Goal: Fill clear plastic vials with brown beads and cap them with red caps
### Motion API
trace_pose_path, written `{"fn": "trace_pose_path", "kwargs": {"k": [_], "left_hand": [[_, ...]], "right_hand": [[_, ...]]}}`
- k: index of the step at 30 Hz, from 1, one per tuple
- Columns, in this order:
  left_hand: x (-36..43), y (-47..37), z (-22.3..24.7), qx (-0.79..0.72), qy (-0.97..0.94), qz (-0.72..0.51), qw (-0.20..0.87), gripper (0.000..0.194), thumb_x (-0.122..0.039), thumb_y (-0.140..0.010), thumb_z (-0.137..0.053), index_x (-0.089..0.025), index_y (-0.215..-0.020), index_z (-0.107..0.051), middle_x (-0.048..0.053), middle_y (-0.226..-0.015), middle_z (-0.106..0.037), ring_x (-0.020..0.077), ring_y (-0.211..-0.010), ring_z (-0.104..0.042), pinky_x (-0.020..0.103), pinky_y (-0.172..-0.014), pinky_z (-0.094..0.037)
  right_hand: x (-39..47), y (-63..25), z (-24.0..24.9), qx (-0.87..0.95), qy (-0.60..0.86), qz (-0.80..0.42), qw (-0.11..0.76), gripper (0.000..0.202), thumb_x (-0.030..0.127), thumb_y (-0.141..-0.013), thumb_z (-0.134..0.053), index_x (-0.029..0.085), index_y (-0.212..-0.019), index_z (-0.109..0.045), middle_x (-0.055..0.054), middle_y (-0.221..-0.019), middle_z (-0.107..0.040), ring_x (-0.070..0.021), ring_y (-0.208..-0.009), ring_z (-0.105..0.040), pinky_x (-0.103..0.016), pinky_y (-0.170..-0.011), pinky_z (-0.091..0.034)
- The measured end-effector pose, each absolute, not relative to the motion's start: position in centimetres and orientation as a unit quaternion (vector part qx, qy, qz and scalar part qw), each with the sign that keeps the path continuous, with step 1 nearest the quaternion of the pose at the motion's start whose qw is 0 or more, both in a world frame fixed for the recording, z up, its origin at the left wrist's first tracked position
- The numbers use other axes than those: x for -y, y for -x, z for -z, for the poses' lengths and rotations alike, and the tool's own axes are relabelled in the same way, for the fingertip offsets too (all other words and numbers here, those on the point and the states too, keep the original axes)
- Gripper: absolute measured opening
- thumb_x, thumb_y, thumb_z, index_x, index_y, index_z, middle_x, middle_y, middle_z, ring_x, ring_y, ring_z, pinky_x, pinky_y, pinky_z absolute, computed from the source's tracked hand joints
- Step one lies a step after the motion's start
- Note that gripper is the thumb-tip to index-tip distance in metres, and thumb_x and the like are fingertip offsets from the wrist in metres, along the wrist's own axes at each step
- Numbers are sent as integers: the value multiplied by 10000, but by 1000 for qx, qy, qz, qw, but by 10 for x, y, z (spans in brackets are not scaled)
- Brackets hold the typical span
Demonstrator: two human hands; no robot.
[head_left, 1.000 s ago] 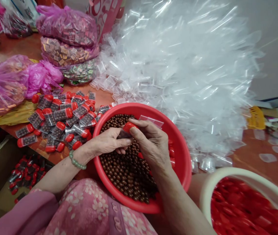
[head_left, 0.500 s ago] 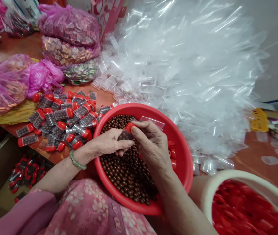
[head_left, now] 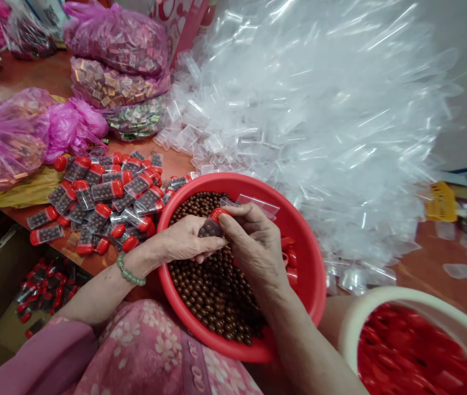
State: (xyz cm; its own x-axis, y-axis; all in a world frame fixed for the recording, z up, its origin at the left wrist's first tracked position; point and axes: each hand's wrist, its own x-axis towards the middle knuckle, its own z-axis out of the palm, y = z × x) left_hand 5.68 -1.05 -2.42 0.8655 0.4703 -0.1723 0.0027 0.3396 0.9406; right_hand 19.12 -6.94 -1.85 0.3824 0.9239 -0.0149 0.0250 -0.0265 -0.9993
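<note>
The left hand (head_left: 184, 239) pinches a flat clear-plastic container (head_left: 210, 229), the right hand (head_left: 258, 247) grips its rounded red plastic cap (head_left: 218, 213); crooked pressure could spill its brown balls (head_left: 206, 232).

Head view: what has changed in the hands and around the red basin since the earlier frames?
No grasp visibly changed: the left hand and right hand still hold the red-capped box over the basin. The white tub appears slightly farther right, probably from camera movement. The filled boxes stayed put.
</note>
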Motion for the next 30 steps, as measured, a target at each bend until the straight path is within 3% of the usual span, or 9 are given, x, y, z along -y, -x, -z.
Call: {"fn": "trace_pose_path", "kwargs": {"k": [6,11,15,18,22,24,30], "left_hand": [[10,-55,20,-232,-533,-148,800,343,-421,-774,-594,-171,-585,-453,-61,-475,-439,45,-409,-391,194,-429,-303],[10,-53,15,-240,-526,-155,801,171,-231,-684,-542,-161,-547,-469,-41,-477,-456,57,-446,-406,203,-463,-317],[12,-55,16,-255,-515,-151,805,269,-272,-706,-624,-173,-539,-439,-64,-445,-432,48,-400,-385,200,-439,-297],[12,-55,18,-247,-472,-133,836,400,-451,-692,-711,-169,-550,-465,-57,-455,-453,60,-398,-401,215,-429,-300],[9,-55,21,-219,-443,-158,855,505,-579,-675,-730,-154,-553,-485,-53,-492,-460,60,-466,-398,233,-509,-320],[8,-55,22,-211,-436,-163,859,507,-581,-679,-737,-143,-564,-510,-41,-530,-489,67,-513,-421,243,-564,-337],[9,-55,22,-199,-412,-163,874,496,-515,-678,-775,-137,-512,-500,-25,-541,-499,82,-571,-465,261,-652,-361]], "right_hand": [[70,-190,21,381,595,-387,592,196,363,-733,-798,232,-827,-687,27,-778,-697,-102,-678,-640,-242,-666,-531],[70,-185,26,388,596,-353,608,166,343,-739,-796,239,-815,-692,30,-774,-695,-107,-699,-652,-244,-677,-537],[73,-184,32,419,593,-328,604,165,384,-801,-740,244,-863,-678,17,-806,-688,-128,-752,-665,-287,-742,-546],[79,-190,35,496,588,-314,557,284,452,-818,-706,260,-1013,-626,-5,-890,-674,-161,-793,-671,-331,-748,-554],[82,-197,36,651,578,-191,454,786,557,-627,-829,239,-1263,-494,-80,-1107,-623,-259,-999,-655,-425,-881,-548],[81,-196,35,699,575,-118,409,913,568,-605,-838,204,-1336,-429,-127,-1172,-591,-297,-1064,-630,-447,-908,-540],[76,-188,34,728,591,-1,346,699,382,-756,-682,194,-1357,-378,-121,-1056,-609,-287,-943,-639,-423,-807,-548]]}}
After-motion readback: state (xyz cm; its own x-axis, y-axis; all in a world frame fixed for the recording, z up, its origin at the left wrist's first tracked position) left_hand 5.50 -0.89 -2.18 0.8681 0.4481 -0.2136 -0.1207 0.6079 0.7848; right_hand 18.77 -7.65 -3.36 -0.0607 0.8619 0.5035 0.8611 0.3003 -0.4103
